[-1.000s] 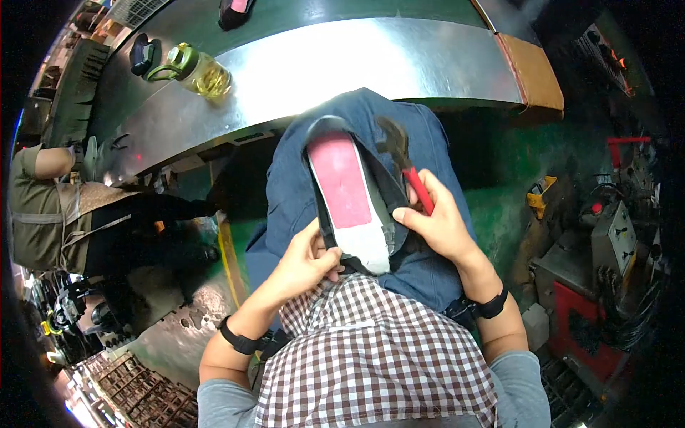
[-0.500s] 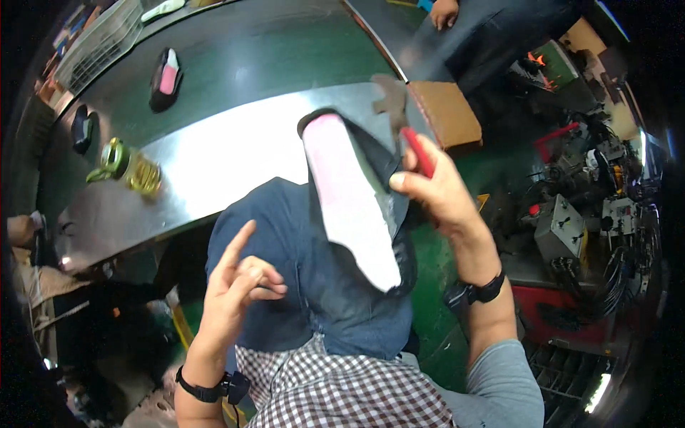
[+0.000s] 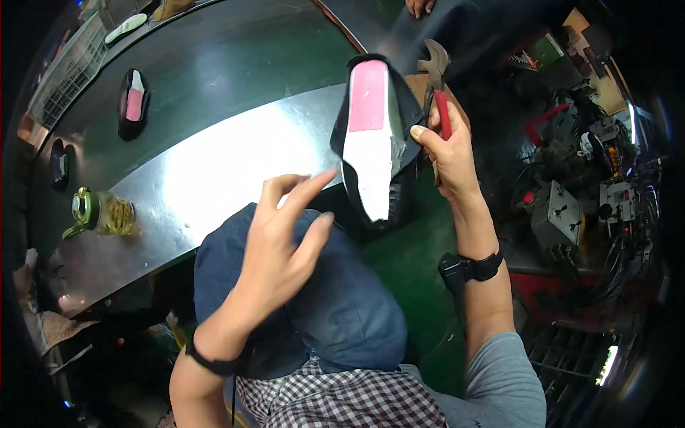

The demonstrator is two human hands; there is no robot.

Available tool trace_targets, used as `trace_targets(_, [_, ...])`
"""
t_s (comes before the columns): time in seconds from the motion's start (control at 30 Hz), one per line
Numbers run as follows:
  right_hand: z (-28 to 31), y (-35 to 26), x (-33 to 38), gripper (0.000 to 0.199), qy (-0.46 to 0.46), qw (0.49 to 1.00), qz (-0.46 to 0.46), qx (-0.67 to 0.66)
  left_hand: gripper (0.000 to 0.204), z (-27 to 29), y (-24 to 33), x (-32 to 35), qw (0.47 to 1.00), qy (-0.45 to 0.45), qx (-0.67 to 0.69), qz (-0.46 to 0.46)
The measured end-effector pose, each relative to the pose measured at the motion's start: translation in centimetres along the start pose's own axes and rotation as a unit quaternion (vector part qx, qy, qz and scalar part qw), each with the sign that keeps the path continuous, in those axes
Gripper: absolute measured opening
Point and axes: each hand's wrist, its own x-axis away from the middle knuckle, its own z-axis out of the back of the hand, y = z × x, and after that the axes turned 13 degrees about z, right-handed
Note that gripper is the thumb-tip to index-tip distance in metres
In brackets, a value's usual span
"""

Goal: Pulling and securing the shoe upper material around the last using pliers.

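My right hand [image 3: 454, 158] is closed round the red handle of a pair of pincers [image 3: 436, 63], whose metal jaws point up and away from me. Between thumb and fingers the same hand also pinches the dark edge of a half-made shoe [image 3: 367, 153]. Its sole side faces up, showing a white insole with a pink heel patch, and the black upper hangs loose around it. The shoe is held up off the table, past my knees. My left hand [image 3: 285, 239] is empty, fingers apart, just left of the shoe's near end and not touching it.
A metal-edged green worktable [image 3: 250, 135] spreads ahead. On it stand a green-lidded bottle [image 3: 103, 214] and two more dark shoes [image 3: 133, 105] [image 3: 60, 165]. A wire basket [image 3: 68, 78] sits at the far left. A cardboard box [image 3: 417, 84] is behind the pincers, and machinery [image 3: 560, 214] stands at right.
The shoe and pincers in my right hand have moved up and away from my lap. My left hand has come up and rightward toward the shoe, its fingers spreading.
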Motion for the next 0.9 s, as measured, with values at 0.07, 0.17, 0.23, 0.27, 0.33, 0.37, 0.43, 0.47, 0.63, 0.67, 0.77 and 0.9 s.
trace_targets(0.07, [-0.5, 0.7, 0.2, 0.026, -0.01, 1.0, -0.005, -0.013, 0.044, -2.3, 0.1, -3.9, 0.994, 0.05, -0.051, -0.079])
trace_targets(0.17, [-0.6, 1.9, 0.2, 0.026, -0.052, 0.998, -0.017, -0.014, 0.036, -5.7, -1.2, -8.2, 0.99, 0.019, -0.098, -0.1])
trace_targets(0.23, [-0.4, 3.8, -0.2, 0.026, -0.053, 0.999, -0.004, -0.002, 0.034, -6.7, -1.6, -9.7, 0.989, 0.013, -0.111, -0.094])
trace_targets(0.27, [-0.3, 4.8, -0.5, 0.026, -0.057, 0.998, 0.009, 0.013, 0.033, -7.0, -2.0, -10.4, 0.989, 0.009, -0.121, -0.088])
trace_targets(0.33, [-0.4, 6.6, -1.4, 0.026, -0.056, 0.998, 0.013, 0.028, 0.03, -7.7, -3.2, -12.2, 0.99, 0.006, -0.092, -0.103])
trace_targets(0.37, [-0.6, 7.2, -2.0, 0.026, -0.067, 0.993, 0.049, 0.086, 0.029, -8.0, -3.7, -13.1, 0.994, -0.007, -0.076, -0.08])
trace_targets(0.43, [-1.3, 8.2, -2.4, 0.026, -0.074, 0.986, 0.083, 0.125, 0.025, -9.0, -4.8, -14.8, 0.998, -0.007, -0.043, -0.047])
trace_targets(0.47, [-1.7, 9.2, -2.6, 0.024, -0.085, 0.982, 0.093, 0.142, 0.025, -9.6, -5.9, -15.7, 0.998, -0.007, -0.044, -0.043])
trace_targets(0.63, [-1.6, 12.3, -2.2, 0.035, -0.024, 0.996, 0.034, 0.081, 0.015, -10.4, -5.7, -17.4, 0.991, -0.025, -0.134, -0.002])
trace_targets(0.67, [-2.0, 11.7, -1.6, 0.035, -0.025, 0.996, 0.032, 0.078, 0.013, -10.1, -5.4, -17.4, 0.983, -0.049, -0.176, 0.015])
trace_targets(0.77, [-1.8, 10.7, 2.1, 0.05, -0.002, 0.998, -0.037, 0.053, 0.012, -10.3, -5.3, -17.1, 0.985, -0.002, -0.174, -0.012])
trace_targets(0.9, [-1.0, 9.8, 6.1, 0.061, -0.025, 0.967, -0.084, 0.24, 0.008, -10.7, -5.1, -17.6, 0.993, -0.086, -0.061, 0.046])
